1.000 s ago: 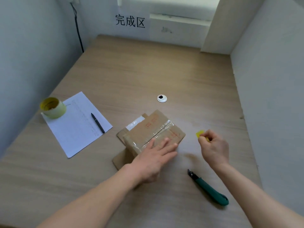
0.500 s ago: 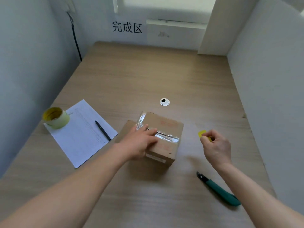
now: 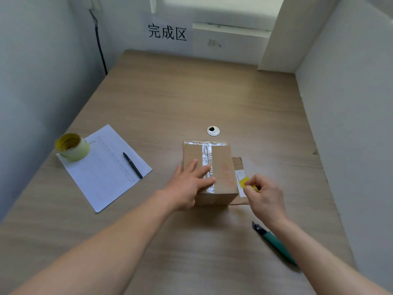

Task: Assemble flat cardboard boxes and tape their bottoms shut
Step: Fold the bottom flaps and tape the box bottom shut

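Wood table (image 3: 191, 99), grey walls (image 3: 38, 71), left hand (image 3: 189, 184) flat on box (image 3: 221, 165), right hand (image 3: 265, 194) pinching yellow tab (image 3: 244, 181)

Browns, yellows and one green on a pale wood-grain surface (image 3: 212, 92)

The box (image 3: 221, 158) is plain brown cardboard with faint red print and a glossy clear tape strip (image 3: 206, 158) along its seam; a white label shows on its flap. The right hand (image 3: 263, 196) pinches a bright yellow scrap (image 3: 244, 181). The tape roll (image 3: 72, 146) is pale yellow, the paper sheet (image 3: 102, 169) white with fine lines, the pen (image 3: 132, 165) black, the knife (image 3: 274, 241) teal green with a black tip, the grommet (image 3: 213, 130) white with a black centre. Black characters mark the grey wall.
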`<state>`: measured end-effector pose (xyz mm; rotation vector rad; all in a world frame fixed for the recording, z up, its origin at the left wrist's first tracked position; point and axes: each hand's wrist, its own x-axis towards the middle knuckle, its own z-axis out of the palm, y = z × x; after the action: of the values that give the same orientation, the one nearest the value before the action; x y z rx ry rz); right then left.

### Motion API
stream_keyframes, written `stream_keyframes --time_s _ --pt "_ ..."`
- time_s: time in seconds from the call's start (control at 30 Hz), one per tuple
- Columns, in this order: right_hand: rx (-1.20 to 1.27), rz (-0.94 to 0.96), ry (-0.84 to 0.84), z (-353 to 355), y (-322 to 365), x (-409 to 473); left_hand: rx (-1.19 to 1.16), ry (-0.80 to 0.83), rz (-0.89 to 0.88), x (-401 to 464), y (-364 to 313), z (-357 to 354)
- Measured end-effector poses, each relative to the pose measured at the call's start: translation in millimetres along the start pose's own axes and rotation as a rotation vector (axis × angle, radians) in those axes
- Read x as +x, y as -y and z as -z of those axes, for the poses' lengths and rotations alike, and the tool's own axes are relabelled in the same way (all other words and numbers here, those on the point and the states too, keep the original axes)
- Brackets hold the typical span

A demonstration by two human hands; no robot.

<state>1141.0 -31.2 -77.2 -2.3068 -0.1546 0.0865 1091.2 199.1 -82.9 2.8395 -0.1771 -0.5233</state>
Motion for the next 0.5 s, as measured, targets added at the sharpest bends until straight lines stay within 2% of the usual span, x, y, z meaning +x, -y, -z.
stream_keyframes --time_s 0.07,0.13,0.2,0.23,0.33,0.5 --pt "-0.039 0.008 0.043 0 3 -5 -0.03 -0.05 0.0 -5 -6 3" --pt "-0.135 0.053 0.078 4 8 -11 -0.188 -0.267 -0.015 -14 -21 -5" --pt "-0.252 0.139 0.096 10 12 -18 -0.454 -0.511 -0.048 -26 -44 -15" --pt "-0.305 0.184 0.113 12 14 -23 -0.555 -0.571 -0.059 -33 -56 -18" --pt "-0.358 0.26 0.22 17 20 -37 -0.736 -0.592 -0.118 -46 -85 -26" --pt "-0.2 0.216 0.405 20 18 -55 -0.838 -0.628 -0.061 -60 -92 -40"
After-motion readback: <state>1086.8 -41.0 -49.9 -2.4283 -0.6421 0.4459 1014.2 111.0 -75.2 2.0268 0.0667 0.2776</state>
